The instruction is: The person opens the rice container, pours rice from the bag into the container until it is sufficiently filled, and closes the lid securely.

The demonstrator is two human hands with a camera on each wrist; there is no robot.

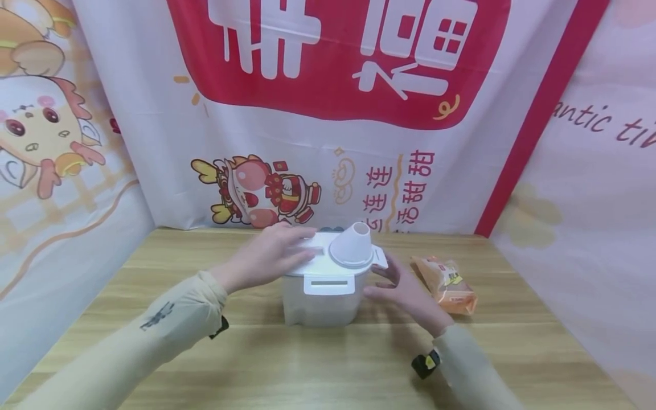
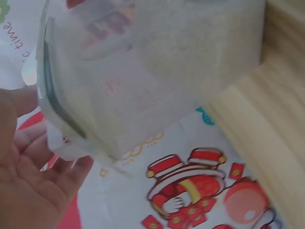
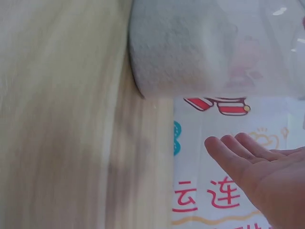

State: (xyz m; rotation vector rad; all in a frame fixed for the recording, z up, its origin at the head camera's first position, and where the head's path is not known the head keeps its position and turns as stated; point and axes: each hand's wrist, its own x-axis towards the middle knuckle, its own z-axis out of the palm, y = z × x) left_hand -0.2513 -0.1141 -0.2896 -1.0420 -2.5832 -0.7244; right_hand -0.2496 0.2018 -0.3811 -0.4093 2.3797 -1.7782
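Note:
A translucent white storage bin [image 1: 323,304] stands on the table, pale grainy contents showing through its wall. On its white lid [image 1: 320,265] sits a white cone-shaped cup [image 1: 353,245], narrow end up. My left hand [image 1: 271,253] lies over the lid's left part, fingers and thumb stretched across it. In the left wrist view, the fingers of that hand come right up to a flap latch [image 2: 66,145] at the lid's rim. My right hand [image 1: 402,287] is at the bin's right side near a raised latch [image 1: 380,257], its fingers loosely extended and holding nothing.
An orange-and-clear plastic packet [image 1: 446,285] lies on the wooden table [image 1: 246,353], right of the bin. Another flap latch [image 1: 329,284] is on the bin's near side. Printed cloth [image 1: 338,136] hangs behind the table and along both sides.

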